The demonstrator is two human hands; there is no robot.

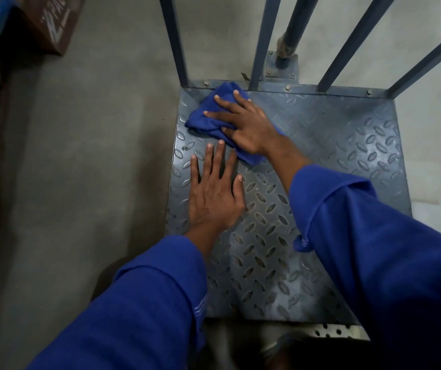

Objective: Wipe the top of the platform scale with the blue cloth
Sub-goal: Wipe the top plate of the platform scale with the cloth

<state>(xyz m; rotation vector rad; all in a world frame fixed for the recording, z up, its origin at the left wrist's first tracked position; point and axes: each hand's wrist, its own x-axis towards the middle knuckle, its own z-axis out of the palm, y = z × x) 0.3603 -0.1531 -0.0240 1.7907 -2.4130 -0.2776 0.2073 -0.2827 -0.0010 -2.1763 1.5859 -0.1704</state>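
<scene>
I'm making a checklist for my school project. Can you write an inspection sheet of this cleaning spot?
Surface: platform scale, grey tread plate.
Job's things: blue cloth, bunched near the far left corner.
Clutter: nothing seen.
Hands: right hand pressed flat on the cloth; left hand flat on the plate.
Cables: nothing seen.
Surroundings: concrete floor, metal bars behind, brown box far left.

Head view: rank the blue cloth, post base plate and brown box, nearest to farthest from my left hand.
1. blue cloth, just ahead of the left hand
2. post base plate, behind the platform
3. brown box, far back left
</scene>
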